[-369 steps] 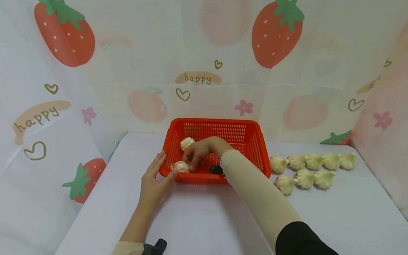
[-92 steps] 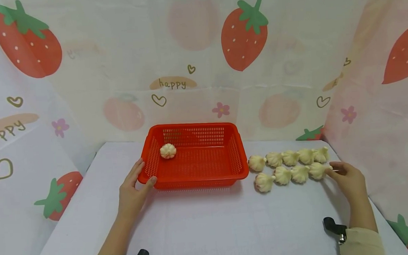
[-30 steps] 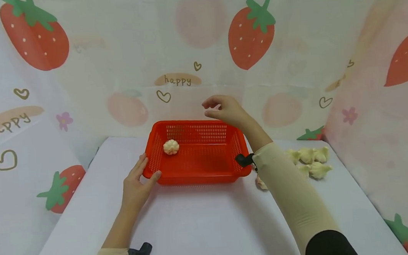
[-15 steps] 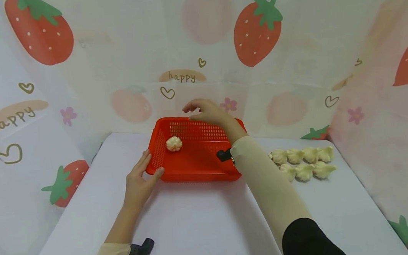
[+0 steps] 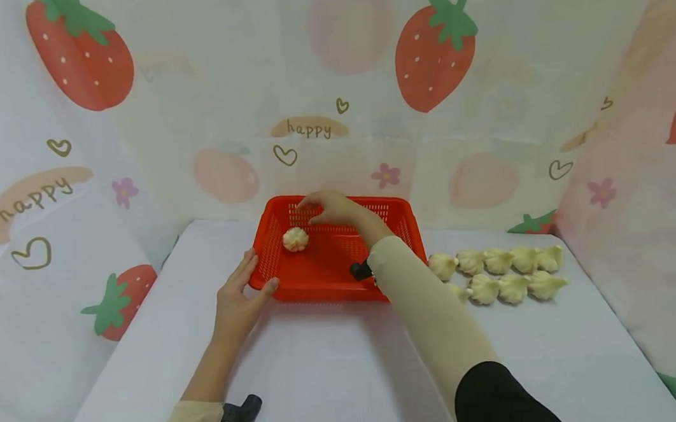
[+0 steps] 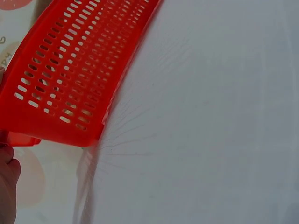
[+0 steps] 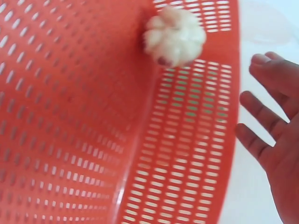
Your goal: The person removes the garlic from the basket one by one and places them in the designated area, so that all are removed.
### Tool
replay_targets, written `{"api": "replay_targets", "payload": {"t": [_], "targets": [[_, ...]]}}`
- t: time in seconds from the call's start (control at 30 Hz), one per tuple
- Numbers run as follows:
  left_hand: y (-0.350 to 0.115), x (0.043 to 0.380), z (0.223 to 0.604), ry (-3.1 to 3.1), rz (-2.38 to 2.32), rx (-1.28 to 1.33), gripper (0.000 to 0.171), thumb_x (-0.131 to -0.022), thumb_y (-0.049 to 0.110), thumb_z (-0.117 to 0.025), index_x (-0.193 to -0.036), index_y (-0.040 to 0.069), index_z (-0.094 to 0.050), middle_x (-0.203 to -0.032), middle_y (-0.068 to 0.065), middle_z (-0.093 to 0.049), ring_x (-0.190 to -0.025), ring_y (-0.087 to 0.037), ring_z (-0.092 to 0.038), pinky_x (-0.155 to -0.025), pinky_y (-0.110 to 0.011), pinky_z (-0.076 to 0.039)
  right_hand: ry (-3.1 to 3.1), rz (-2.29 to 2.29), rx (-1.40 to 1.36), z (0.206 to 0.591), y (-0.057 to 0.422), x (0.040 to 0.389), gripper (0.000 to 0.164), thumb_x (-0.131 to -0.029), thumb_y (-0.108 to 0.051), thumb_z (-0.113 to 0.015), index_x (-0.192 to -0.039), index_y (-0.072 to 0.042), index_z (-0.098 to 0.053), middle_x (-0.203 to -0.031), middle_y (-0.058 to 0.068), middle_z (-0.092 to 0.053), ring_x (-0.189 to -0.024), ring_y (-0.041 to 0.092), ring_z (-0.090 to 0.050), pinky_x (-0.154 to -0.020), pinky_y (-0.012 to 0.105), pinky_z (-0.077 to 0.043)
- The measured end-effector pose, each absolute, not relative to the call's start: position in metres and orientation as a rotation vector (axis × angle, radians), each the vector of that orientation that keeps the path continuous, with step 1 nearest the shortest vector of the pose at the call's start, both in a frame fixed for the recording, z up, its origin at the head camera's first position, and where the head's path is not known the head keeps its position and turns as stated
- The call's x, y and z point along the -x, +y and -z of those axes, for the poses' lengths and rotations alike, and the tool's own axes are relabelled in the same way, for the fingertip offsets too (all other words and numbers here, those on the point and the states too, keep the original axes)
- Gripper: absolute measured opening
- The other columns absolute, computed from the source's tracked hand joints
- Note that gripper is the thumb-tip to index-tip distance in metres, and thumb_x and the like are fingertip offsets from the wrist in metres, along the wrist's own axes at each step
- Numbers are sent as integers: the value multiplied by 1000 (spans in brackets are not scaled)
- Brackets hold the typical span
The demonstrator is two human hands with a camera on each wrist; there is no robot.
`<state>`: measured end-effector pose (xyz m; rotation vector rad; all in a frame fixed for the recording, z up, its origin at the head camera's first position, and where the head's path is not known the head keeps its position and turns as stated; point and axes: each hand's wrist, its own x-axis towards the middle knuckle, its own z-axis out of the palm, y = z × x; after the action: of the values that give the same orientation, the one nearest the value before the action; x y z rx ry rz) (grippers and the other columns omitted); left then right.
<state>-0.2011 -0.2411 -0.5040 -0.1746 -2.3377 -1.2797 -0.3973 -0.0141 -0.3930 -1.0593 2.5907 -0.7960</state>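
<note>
One garlic bulb [image 5: 295,239] lies inside the red plastic basket [image 5: 325,290], toward its left end. My right hand [image 5: 335,210] hangs over the back part of the basket, just right of that bulb, fingers parted and holding nothing. In the right wrist view the bulb [image 7: 174,37] shows near the slotted wall, with the spread right hand [image 7: 280,126] apart from it. My left hand [image 5: 239,299] rests against the basket's front left corner, fingers along the left side and thumb at the front rim. Only a little of the left hand [image 6: 7,182] shows in the left wrist view.
To the right of the basket, more garlic bulbs [image 5: 498,261] lie in two rows on the white-covered table [image 5: 323,365]. My right forearm partly covers the near row's left end. A strawberry-print cloth [image 5: 217,90] hangs behind and at both sides.
One bulb has gone from the basket to the end of the near row, where my right hand let go. That hand has since come back left and lowered over the basket. My left hand stays put.
</note>
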Motion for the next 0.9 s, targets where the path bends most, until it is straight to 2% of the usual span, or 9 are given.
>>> {"api": "replay_targets", "payload": {"t": [0.2, 0.43, 0.7, 0.9], "targets": [[-240, 199, 504, -2347, 1285, 163, 74, -90, 38, -80, -152, 13, -50, -159, 4, -45, -149, -18, -40, -115, -47, -42, 2488, 828, 992, 408, -18, 397, 44, -98, -7, -68, -141, -14, -62, -145, 0, -60, -141, 21, -47, -117, 40, -44], [-242, 200, 502, -2336, 1283, 175, 74, -90, 41, -79, -152, 14, -50, -159, 4, -45, -149, -17, -40, -115, -47, -42, 2407, 865, 989, 418, -23, 400, 47, -97, -7, -69, -143, -11, -61, -148, 5, -58, -142, 22, -47, -118, 41, -42], [-242, 201, 500, -2312, 1284, 196, 73, -89, 33, -82, -151, 11, -51, -158, 0, -46, -149, -20, -41, -114, -49, -42, 2377, 790, 961, 420, -28, 402, 46, -99, -8, -66, -144, -18, -62, -150, 0, -55, -144, 22, -44, -121, 44, -39], [-242, 200, 502, -2314, 1279, 180, 73, -89, 33, -82, -151, 12, -52, -158, 2, -47, -148, -17, -42, -114, -45, -43, 2326, 777, 973, 422, -31, 401, 45, -99, -5, -64, -143, -16, -62, -147, 3, -58, -138, 25, -49, -118, 42, -42]]}}
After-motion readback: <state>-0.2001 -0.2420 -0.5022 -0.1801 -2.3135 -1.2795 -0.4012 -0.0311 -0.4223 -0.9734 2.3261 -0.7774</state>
